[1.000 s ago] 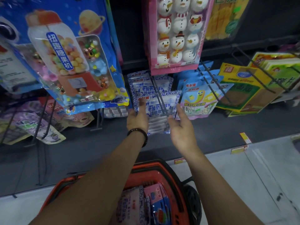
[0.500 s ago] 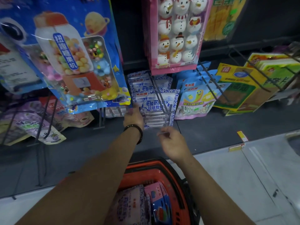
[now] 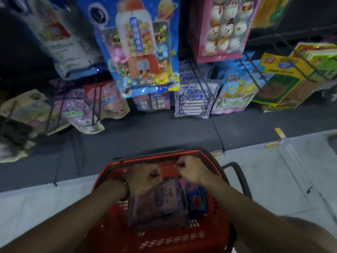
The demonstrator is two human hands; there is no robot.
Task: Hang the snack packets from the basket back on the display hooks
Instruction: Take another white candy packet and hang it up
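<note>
The frame is blurred, so we can read little. On the blue candy packet (image 3: 145, 57) a vertical blue label (image 3: 135, 34) carries white Chinese characters. We make out 糖果机 toward its lower end, and the upper ones smear. The white-and-blue packet (image 3: 196, 99) shows two lines of blue Chinese print, too soft for us to read. The yellow packet (image 3: 280, 68) bears a small red square logo (image 3: 269, 60) whose characters we cannot tell. The green packet (image 3: 322, 70) has large dark characters, smeared and cut by the edge. The basket packet (image 3: 164, 198) has purple print and a small red mark, both unreadable. The yellow shelf tags (image 3: 279, 132) are too blurred to read.
</note>
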